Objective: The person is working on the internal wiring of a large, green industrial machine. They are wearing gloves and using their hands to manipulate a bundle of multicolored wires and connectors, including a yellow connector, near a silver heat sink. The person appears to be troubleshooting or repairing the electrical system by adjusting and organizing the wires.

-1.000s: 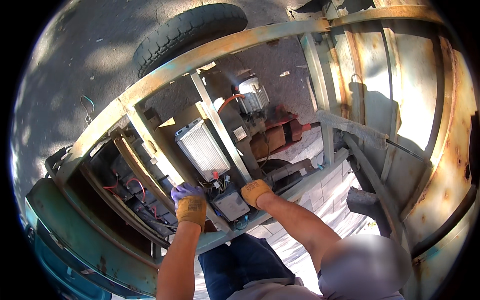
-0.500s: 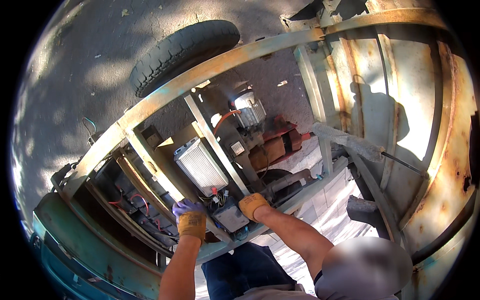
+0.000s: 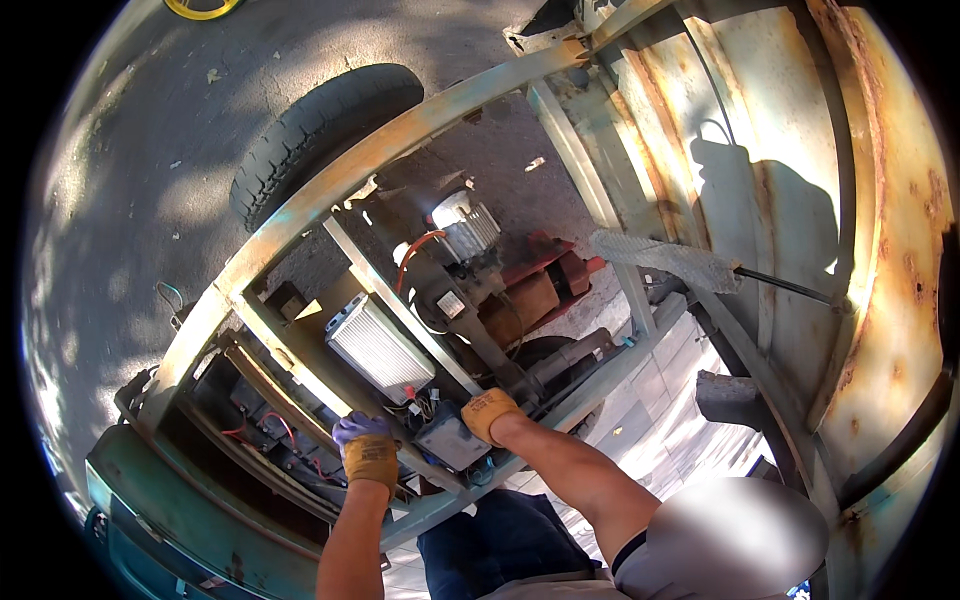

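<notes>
My left hand (image 3: 366, 447), in a purple and orange work glove, is closed over a pale metal crossbar (image 3: 290, 358) of a rusty vehicle frame. My right hand (image 3: 487, 413), in an orange glove, is closed at the near end of a second, thinner crossbar (image 3: 400, 305); its fingertips are hidden. Between the two bars sits a silver finned box (image 3: 380, 346). Beside my right hand lies a grey box (image 3: 452, 440), with a bundle of wires (image 3: 425, 405) at its far edge.
Batteries (image 3: 270, 425) with red wires sit to the left. A finned motor (image 3: 466, 232) and a red-brown axle part (image 3: 535, 295) lie further off. A tyre (image 3: 325, 135) stands beyond the frame rail (image 3: 380, 165). A rusty panel (image 3: 780, 190) and a wrapped rod (image 3: 665, 262) are on the right.
The view has shifted, so the frame and tyre now appear further left, and a yellow wheel rim shows at the top. Both hands stay on the same crossbars.
</notes>
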`<action>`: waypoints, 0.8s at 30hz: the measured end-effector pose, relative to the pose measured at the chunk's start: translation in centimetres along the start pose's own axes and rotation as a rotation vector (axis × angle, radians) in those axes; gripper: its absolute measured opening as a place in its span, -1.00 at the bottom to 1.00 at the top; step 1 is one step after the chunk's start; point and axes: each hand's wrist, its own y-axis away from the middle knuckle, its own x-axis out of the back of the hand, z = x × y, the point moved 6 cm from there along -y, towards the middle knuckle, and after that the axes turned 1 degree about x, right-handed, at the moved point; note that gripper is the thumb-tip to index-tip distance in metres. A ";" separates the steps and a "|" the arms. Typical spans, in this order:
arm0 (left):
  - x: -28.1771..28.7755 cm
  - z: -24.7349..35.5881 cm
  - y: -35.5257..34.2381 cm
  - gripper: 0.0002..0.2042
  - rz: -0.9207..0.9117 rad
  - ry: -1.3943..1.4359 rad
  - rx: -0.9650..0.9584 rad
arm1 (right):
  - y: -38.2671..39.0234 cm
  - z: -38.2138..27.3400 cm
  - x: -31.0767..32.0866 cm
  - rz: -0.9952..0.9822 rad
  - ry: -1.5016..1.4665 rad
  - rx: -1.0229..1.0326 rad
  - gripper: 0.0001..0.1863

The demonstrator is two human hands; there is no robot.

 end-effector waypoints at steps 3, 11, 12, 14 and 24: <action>0.8 0.1 0.5 -0.58 -0.035 -0.029 0.015 | -0.1 -0.1 0.4 0.051 -0.047 -0.032 -0.77; 0.1 0.1 0.4 -0.46 -0.049 -0.118 0.042 | -0.2 0.1 -1.0 0.098 -0.012 -0.003 -0.77; 0.3 0.3 0.5 -0.45 -0.042 -0.126 0.038 | -0.1 0.1 -1.2 0.104 -0.020 -0.002 -0.76; 0.5 0.4 0.8 -0.43 -0.026 -0.141 0.033 | 0.2 0.6 -1.4 0.193 -0.046 -0.022 -0.76; 0.7 0.1 0.8 -0.30 0.059 -0.168 0.064 | 1.9 1.0 -7.3 0.630 -0.134 -0.176 -0.75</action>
